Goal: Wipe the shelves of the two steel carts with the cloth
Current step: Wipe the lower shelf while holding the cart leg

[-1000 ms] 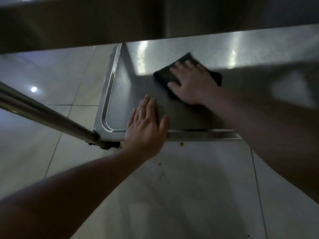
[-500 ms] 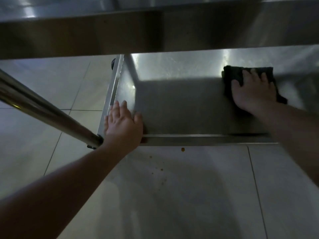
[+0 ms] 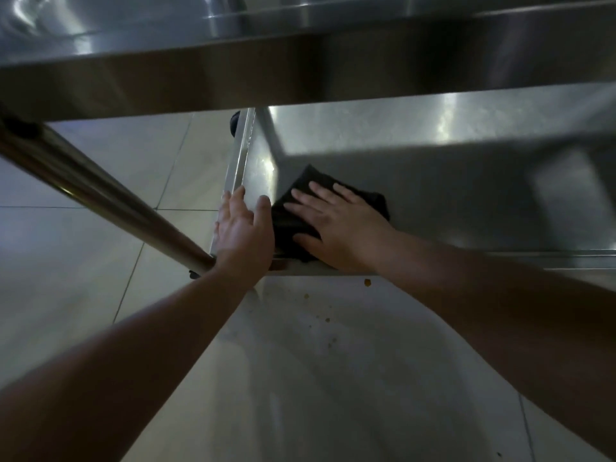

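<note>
The floor (image 3: 83,248) is laid with large pale glossy tiles divided by thin dark grout lines (image 3: 133,278). The light is dim, and soft reflections sheen across the tiles at the left. Small orange-brown crumbs (image 3: 367,282) and finer specks lie scattered on the tile in the middle of the view. Broad shadows fall over the floor toward the lower right.
</note>
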